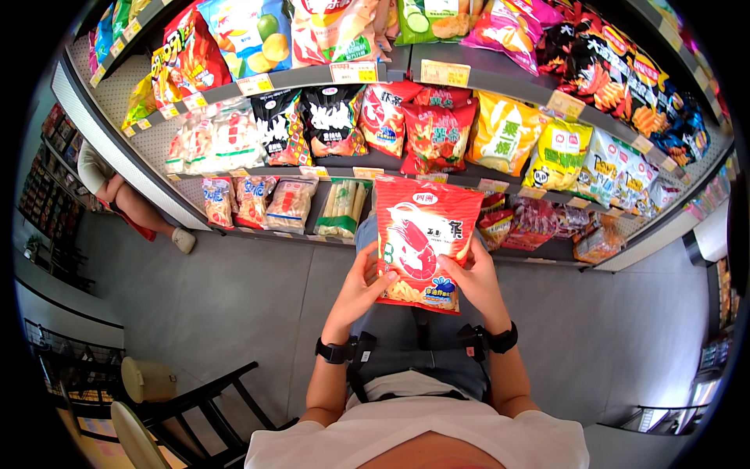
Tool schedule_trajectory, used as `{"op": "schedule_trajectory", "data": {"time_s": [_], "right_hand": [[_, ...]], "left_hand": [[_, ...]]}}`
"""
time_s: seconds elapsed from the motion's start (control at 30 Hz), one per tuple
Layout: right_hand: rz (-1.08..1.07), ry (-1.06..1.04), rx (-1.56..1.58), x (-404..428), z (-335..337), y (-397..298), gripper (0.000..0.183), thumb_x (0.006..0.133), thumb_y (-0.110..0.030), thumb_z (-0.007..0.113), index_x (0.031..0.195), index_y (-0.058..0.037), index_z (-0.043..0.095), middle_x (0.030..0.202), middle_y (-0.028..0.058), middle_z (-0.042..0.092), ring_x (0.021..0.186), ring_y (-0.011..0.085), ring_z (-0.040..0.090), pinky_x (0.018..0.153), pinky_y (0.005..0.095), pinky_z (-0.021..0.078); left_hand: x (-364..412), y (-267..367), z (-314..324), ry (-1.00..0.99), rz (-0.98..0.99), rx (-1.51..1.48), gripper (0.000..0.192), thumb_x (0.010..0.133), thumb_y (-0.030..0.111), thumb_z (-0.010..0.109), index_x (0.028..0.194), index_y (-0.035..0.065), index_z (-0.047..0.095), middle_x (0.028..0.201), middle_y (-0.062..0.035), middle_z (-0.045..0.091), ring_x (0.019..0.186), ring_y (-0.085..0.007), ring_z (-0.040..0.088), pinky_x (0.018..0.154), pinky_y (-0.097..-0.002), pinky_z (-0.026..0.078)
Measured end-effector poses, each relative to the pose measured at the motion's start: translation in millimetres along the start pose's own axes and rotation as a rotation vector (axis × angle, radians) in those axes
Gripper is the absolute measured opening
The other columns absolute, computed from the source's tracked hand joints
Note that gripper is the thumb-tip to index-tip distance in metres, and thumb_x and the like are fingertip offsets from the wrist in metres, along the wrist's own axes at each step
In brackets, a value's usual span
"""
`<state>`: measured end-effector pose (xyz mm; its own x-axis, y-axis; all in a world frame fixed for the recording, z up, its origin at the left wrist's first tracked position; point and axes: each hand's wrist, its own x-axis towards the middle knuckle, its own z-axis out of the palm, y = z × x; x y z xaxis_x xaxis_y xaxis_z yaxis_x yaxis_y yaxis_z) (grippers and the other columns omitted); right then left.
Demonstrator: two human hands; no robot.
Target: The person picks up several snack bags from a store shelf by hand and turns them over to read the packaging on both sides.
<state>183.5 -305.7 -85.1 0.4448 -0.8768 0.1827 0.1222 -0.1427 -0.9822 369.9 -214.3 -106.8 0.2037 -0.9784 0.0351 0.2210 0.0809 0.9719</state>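
Note:
Both my hands hold a red snack bag (430, 234) printed with a large shrimp, its front facing me. My left hand (363, 278) grips the lower left edge, thumb on the front. On the right side my right hand (471, 278) does the same, thumb across the printed shrimp; the fingers behind are partly hidden. Beyond the held bag, the middle shelf carries a similar red-and-white shrimp bag (385, 117). Beside that stand a red snack bag (439, 138), a yellow one (505, 133) and a black one (334, 121).
Chip bags (246, 38) line the upper shelf, above price tags (354, 72). On the bottom shelf lies a pack of pale sticks (341, 206). A seated person's leg (140, 205) shows at left. A black metal chair frame (205, 410) and a beige bin (147, 380) stand at lower left.

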Motion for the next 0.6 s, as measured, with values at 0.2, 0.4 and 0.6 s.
{"op": "schedule_trajectory", "data": {"time_s": [0.2,0.4,0.6], "right_hand": [[-0.127,-0.112,-0.225,109,30,19,0.046,0.073,-0.025,0.070,0.106,-0.0009,0.049,0.095,0.0141,0.062,0.086,0.0232,0.062,0.074,0.0316,0.0476],[-0.312,-0.031,-0.425,209,70,27,0.044,0.077,-0.023,0.063,0.110,0.0002,0.045,0.096,0.0197,0.060,0.087,0.0335,0.059,0.073,0.0380,0.0473],[-0.413,0.132,-0.584,240,88,51,0.060,0.079,-0.019,0.059,0.124,0.0087,0.031,0.112,0.0283,0.050,0.100,0.0416,0.051,0.084,0.0403,0.0433]], "left_hand": [[81,11,-55,0.106,0.187,0.066,0.055,0.078,0.000,0.062,0.126,0.0019,0.034,0.109,-0.0089,0.055,0.099,-0.0132,0.053,0.084,-0.0281,0.044],[161,45,-93,0.339,0.400,0.244,0.049,0.078,-0.005,0.059,0.122,-0.0008,0.036,0.098,-0.0091,0.058,0.088,-0.0117,0.056,0.075,-0.0235,0.046],[219,29,-104,0.366,0.517,0.220,0.036,0.079,-0.002,0.060,0.112,0.0018,0.047,0.094,-0.0024,0.057,0.082,-0.0072,0.055,0.066,-0.0193,0.045]]}}
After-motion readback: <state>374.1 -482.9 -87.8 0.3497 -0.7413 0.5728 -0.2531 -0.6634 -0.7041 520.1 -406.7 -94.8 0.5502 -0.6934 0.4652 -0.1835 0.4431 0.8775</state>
